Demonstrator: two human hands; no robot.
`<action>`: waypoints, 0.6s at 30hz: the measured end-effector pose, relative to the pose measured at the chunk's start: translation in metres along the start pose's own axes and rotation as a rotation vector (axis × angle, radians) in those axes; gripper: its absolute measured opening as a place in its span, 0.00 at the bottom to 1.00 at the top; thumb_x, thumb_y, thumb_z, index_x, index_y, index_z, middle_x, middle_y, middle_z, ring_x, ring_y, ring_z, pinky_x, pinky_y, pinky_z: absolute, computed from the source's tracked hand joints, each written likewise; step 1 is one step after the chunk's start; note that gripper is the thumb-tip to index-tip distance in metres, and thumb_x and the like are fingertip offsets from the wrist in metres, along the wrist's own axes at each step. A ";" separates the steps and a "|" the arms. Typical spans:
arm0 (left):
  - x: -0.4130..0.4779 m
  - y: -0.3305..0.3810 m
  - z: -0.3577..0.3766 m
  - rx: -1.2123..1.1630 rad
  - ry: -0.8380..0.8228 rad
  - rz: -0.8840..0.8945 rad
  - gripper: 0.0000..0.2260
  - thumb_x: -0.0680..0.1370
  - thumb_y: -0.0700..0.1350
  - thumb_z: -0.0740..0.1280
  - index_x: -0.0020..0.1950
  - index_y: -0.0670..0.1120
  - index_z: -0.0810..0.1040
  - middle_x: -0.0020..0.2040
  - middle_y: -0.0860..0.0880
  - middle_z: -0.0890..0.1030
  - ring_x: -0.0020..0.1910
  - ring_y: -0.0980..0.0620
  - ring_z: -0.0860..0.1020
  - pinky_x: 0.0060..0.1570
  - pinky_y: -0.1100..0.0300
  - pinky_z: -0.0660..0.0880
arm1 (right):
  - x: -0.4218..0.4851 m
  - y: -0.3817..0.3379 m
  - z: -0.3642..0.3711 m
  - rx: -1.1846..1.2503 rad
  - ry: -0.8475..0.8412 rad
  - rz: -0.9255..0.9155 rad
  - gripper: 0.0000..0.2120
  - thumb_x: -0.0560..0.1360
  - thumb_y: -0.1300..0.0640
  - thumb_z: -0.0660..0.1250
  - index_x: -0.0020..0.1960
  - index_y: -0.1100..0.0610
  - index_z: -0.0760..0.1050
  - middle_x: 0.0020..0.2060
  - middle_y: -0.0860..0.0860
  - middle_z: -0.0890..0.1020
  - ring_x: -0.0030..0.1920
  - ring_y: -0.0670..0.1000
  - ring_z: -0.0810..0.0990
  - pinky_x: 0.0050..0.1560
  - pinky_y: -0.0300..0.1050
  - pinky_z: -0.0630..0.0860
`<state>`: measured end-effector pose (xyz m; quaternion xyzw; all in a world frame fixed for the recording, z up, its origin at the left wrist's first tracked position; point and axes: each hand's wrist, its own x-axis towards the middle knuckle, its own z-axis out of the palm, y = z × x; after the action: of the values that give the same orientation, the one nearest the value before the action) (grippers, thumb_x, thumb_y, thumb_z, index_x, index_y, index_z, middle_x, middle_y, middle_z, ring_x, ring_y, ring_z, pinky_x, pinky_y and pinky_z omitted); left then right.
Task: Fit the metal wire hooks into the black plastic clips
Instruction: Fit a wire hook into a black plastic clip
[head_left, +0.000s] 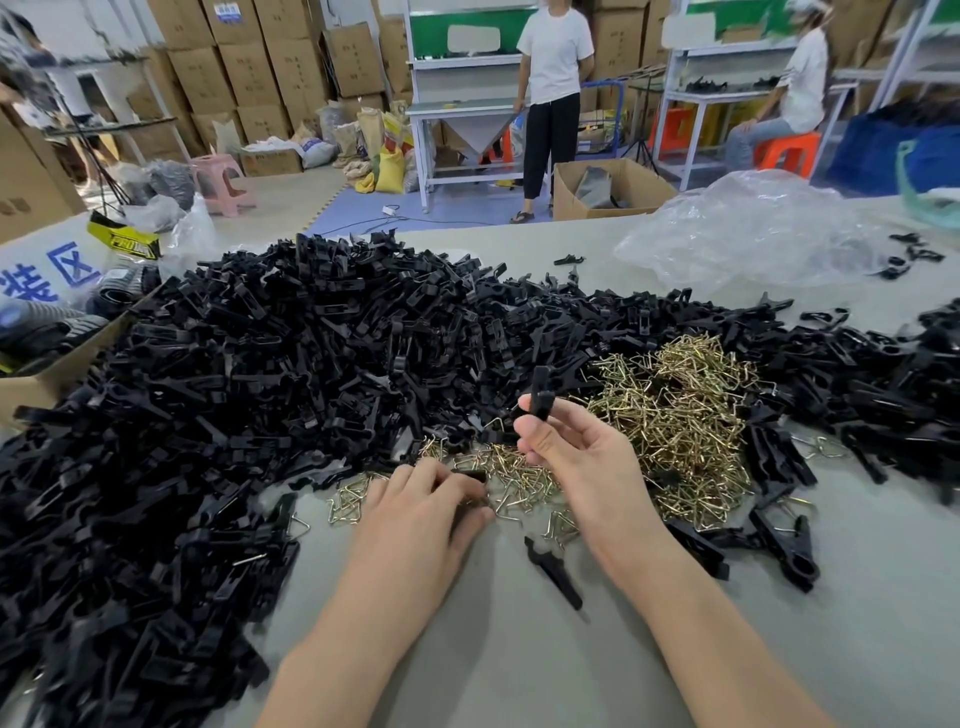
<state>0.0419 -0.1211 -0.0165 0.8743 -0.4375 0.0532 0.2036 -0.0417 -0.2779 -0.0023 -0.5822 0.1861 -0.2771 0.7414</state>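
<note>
Starting nearest me, a loose clip lies flat on the grey table between my two forearms, its long axis running from near right to far left.

Just beyond it, my left hand is palm down, its fingers curled onto the thin near scatter of wire hooks. Something dark sits at the fingertips, but I cannot tell whether they have a hook pinched or are only touching the wire.

Further and to the right, my right hand is raised, with thumb and fingers closed on one black clip. The clip stands almost upright, its top end clear above the fingertips and its lower part hidden in the grip.

That is the relation I steer by. The clip is up and to the right of the left fingertips, its long axis near vertical, and the left hand is the one nearer the hooks. I judge a hook must travel up and right to meet it.

Beyond the hands, the thick pile of hooks sits to the right, with the heap of black clips curving round it. Past that are a crumpled plastic bag and a cardboard box.
</note>
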 end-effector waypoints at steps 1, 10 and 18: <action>0.000 0.002 0.000 0.023 0.007 0.002 0.11 0.80 0.59 0.63 0.57 0.57 0.80 0.53 0.58 0.75 0.55 0.53 0.73 0.55 0.58 0.65 | 0.000 0.000 0.000 -0.013 -0.001 -0.004 0.10 0.74 0.57 0.75 0.55 0.50 0.84 0.40 0.45 0.86 0.40 0.42 0.81 0.45 0.32 0.78; 0.001 0.007 -0.003 -0.446 0.247 -0.138 0.04 0.81 0.50 0.64 0.48 0.57 0.77 0.42 0.60 0.79 0.46 0.59 0.77 0.45 0.68 0.70 | -0.004 0.003 0.006 -0.175 -0.119 -0.104 0.18 0.74 0.65 0.73 0.53 0.43 0.83 0.50 0.44 0.87 0.52 0.40 0.84 0.55 0.34 0.77; 0.003 0.010 -0.004 -0.813 0.235 -0.261 0.10 0.83 0.43 0.63 0.54 0.59 0.79 0.39 0.56 0.84 0.40 0.59 0.82 0.43 0.67 0.76 | -0.011 -0.001 0.013 -0.074 -0.282 0.007 0.12 0.72 0.56 0.74 0.51 0.41 0.86 0.50 0.48 0.88 0.50 0.46 0.85 0.55 0.41 0.81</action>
<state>0.0361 -0.1269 -0.0088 0.7589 -0.2828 -0.0505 0.5844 -0.0427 -0.2614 0.0018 -0.6417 0.0922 -0.1828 0.7391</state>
